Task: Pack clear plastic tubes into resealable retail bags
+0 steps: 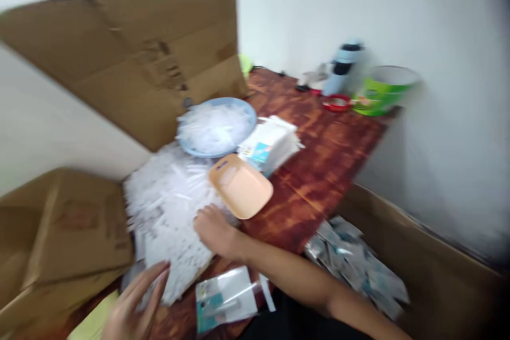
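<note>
1. A reddish wooden tabletop (326, 159) stands in a corner of white walls, with cardboard sheets (135, 58) leaning at its far left edge.
2. A wide heap of small clear plastic pieces (167, 207) covers the tabletop's left side.
3. A blue bowl (217, 127) filled with the same pieces sits behind the heap; a stack of white packets (271, 143) lies just beside it.
4. A peach scoop tray (241, 186) rests at the heap's right edge.
5. The right hand (215, 231) lies knuckles-up on the heap; motion blur hides whether it grips anything.
6. The left hand (135, 303), fingers spread open, touches the heap's near edge.
7. A sealed packet (225, 300) lies at the near edge.
</note>
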Demonstrator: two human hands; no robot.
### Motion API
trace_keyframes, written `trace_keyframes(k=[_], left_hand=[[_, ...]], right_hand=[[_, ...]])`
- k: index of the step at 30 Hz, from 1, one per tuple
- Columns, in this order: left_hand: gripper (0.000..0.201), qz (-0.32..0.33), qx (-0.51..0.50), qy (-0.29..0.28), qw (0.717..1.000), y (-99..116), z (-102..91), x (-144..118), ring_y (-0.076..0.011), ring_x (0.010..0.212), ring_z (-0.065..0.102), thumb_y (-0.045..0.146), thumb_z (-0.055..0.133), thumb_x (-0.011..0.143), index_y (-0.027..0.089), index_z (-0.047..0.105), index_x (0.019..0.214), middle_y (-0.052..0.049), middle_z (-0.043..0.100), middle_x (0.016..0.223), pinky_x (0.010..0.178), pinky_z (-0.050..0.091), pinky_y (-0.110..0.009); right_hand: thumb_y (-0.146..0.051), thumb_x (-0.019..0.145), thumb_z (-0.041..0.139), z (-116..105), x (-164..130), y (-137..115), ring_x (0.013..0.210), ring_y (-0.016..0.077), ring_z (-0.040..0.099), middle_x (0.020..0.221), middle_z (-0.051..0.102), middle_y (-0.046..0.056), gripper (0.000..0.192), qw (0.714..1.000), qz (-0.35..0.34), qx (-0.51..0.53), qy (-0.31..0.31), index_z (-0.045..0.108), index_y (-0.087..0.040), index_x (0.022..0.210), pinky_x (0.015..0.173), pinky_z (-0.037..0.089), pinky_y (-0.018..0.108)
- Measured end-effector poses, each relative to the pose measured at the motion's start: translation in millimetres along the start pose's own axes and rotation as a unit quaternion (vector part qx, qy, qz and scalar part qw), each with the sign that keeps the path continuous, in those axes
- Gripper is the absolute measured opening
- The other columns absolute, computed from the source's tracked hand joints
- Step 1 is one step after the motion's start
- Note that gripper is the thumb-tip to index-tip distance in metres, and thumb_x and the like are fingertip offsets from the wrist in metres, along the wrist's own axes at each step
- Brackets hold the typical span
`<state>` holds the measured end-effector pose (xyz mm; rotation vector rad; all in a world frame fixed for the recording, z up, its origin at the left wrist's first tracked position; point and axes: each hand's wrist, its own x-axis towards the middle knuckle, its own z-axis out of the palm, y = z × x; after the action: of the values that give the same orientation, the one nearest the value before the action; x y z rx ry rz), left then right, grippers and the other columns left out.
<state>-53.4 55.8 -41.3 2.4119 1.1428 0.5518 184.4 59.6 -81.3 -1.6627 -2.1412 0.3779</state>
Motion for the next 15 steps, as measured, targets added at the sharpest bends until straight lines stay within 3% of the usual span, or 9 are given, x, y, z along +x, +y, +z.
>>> trace_keyframes(k=[2, 6, 10, 15], left_hand=[[0.026, -0.027, 0.046, 0.055, 0.997, -0.7, -7.2, 9.8, -0.0253, 0.089, 0.075, 0.042, 0.059, 0.092, 0.024, 0.076, 0.097, -0.006, 0.079, 0.1, 0.08, 0.06, -0.032], [0.022, -0.082, 0.078, 0.07, 0.991, -3.9, -1.8, 36.9, -0.0218, 0.088, 0.072, 0.03, 0.053, 0.099, 0.021, 0.073, 0.098, -0.006, 0.077, 0.097, 0.082, 0.055, -0.031], [0.015, -0.123, 0.073, 0.078, 0.987, -11.1, 19.8, 57.5, -0.0202, 0.088, 0.071, 0.024, 0.057, 0.097, 0.023, 0.072, 0.099, -0.004, 0.076, 0.096, 0.078, 0.053, -0.028], [0.017, -0.174, 0.066, 0.129, 0.974, -20.6, 58.7, 78.5, -0.0253, 0.085, 0.071, 0.022, 0.069, 0.089, 0.017, 0.07, 0.105, -0.009, 0.075, 0.094, 0.073, 0.054, -0.032]], right_hand=[[-0.01, 0.088, 0.059, 2.2, 2.3, 1.9, 0.094, 0.0279, 0.063, 0.093, 0.07, 0.015, 0.013, 1.0, 0.001, 0.003, 0.021, 0.071, -0.011, 0.084, 0.09, 0.047, 0.041], [-0.014, 0.095, 0.053, 5.0, 12.2, 5.5, 0.092, 0.0269, 0.064, 0.093, 0.069, 0.015, 0.021, 0.997, 0.031, 0.019, 0.065, 0.072, -0.011, 0.088, 0.086, 0.048, 0.038], [-0.014, 0.091, 0.058, 7.0, 13.1, 5.4, 0.071, 0.0174, 0.067, 0.085, 0.071, 0.007, 0.016, 0.986, 0.057, 0.117, 0.103, 0.074, -0.015, 0.094, 0.071, 0.052, 0.028], [-0.023, 0.082, 0.069, 13.7, 12.9, 2.6, 0.061, 0.0181, 0.066, 0.07, 0.07, 0.003, 0.006, 0.937, 0.117, 0.301, 0.132, 0.071, -0.018, 0.082, 0.059, 0.053, 0.027]])
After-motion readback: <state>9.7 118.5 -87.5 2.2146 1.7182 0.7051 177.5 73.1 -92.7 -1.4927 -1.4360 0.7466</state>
